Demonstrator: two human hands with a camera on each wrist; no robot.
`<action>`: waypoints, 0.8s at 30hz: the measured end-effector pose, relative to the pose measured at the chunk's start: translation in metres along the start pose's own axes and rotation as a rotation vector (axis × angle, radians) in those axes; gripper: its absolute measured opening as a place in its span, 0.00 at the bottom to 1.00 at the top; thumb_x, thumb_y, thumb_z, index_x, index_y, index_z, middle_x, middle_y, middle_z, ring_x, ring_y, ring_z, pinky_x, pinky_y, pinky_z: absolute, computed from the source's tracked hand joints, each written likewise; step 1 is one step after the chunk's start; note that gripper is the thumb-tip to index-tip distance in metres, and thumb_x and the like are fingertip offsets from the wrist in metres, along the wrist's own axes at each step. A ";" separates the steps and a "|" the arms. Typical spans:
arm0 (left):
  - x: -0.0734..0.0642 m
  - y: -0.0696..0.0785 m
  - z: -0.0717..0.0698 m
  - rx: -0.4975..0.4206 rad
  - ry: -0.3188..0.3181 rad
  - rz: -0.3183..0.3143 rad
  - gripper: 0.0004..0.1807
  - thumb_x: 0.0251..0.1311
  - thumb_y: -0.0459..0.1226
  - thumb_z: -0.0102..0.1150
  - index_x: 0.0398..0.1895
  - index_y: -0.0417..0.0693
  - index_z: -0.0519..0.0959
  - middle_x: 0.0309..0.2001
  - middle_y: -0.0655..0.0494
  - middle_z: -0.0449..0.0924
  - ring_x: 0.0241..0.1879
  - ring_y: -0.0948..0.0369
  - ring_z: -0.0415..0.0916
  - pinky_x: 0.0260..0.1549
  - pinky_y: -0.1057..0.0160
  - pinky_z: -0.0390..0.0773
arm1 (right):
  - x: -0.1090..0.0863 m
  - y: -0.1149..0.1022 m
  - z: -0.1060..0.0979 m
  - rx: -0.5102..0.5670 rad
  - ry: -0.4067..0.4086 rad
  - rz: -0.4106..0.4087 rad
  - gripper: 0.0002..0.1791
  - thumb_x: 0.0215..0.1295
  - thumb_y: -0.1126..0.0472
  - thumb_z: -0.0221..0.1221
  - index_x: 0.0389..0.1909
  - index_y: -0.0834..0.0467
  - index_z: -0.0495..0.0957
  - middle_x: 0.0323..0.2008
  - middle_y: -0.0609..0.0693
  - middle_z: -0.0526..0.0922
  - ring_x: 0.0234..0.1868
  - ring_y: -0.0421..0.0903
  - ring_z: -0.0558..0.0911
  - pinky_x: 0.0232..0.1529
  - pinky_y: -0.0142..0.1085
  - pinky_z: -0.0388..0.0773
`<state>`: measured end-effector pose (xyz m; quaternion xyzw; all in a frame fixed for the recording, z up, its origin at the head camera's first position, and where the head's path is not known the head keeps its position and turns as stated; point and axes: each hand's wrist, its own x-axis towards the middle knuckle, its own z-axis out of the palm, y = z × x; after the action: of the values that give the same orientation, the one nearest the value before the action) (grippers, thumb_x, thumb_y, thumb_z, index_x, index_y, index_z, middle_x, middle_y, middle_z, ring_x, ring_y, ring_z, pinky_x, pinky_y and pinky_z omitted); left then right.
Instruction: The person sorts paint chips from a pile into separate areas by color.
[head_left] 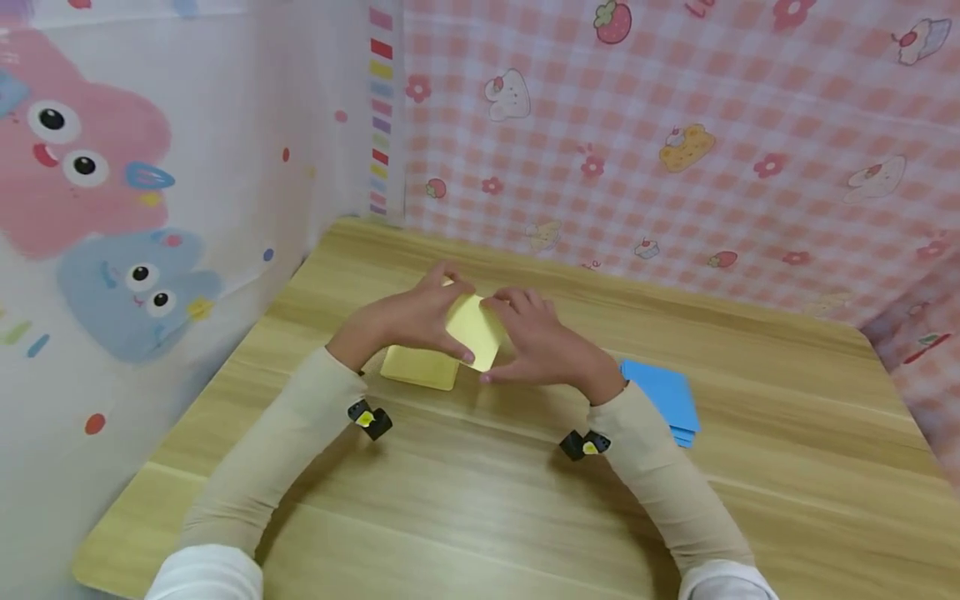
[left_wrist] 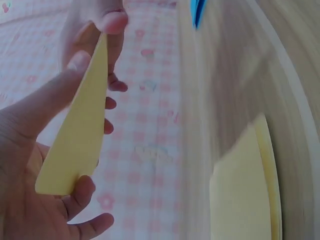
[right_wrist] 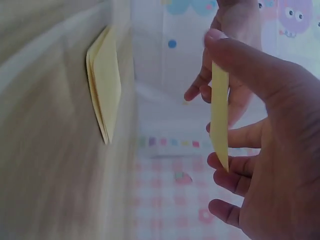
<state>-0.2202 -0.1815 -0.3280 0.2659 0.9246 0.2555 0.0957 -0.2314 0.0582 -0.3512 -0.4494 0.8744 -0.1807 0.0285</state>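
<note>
A flat yellow paper card [head_left: 477,330] is held up above the table between both hands. My left hand [head_left: 411,317] grips it from the left, with the thumb on one face and fingers along the edge. From the right, my right hand [head_left: 542,346] pinches the same card; the right wrist view shows its thumb [right_wrist: 235,55] at one edge and fingertips [right_wrist: 220,162] at the opposite one. Below and left lies a stack of similar yellow cards [head_left: 420,372], partly covered by the left hand in the head view.
A stack of blue cards [head_left: 663,392] lies on the wooden table [head_left: 465,500] beside the right forearm, which hides part of it. A pink checked cloth [head_left: 637,108] hangs behind the table, and a white cartoon-printed cloth [head_left: 247,108] hangs at the left.
</note>
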 end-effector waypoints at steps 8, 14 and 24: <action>-0.026 -0.022 -0.011 0.063 -0.022 -0.053 0.60 0.49 0.52 0.78 0.78 0.39 0.54 0.73 0.35 0.50 0.70 0.41 0.56 0.64 0.41 0.68 | 0.027 0.006 0.011 0.125 -0.022 -0.075 0.46 0.60 0.46 0.69 0.73 0.56 0.58 0.74 0.58 0.57 0.73 0.60 0.54 0.68 0.64 0.51; -0.019 -0.045 0.010 0.136 -0.055 -0.087 0.55 0.51 0.56 0.75 0.77 0.43 0.59 0.72 0.38 0.59 0.68 0.40 0.58 0.64 0.35 0.62 | 0.033 0.013 0.029 0.130 -0.121 -0.007 0.38 0.63 0.49 0.68 0.69 0.53 0.62 0.76 0.57 0.57 0.75 0.60 0.52 0.68 0.64 0.49; -0.012 -0.053 0.046 0.244 -0.183 -0.135 0.49 0.51 0.60 0.73 0.74 0.50 0.66 0.73 0.44 0.62 0.72 0.40 0.54 0.70 0.33 0.47 | 0.026 0.020 0.065 0.043 -0.276 0.040 0.38 0.63 0.44 0.67 0.68 0.53 0.65 0.74 0.56 0.61 0.74 0.59 0.55 0.69 0.60 0.53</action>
<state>-0.2192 -0.2073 -0.3945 0.2351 0.9519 0.1092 0.1636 -0.2482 0.0289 -0.4158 -0.4517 0.8669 -0.1353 0.1617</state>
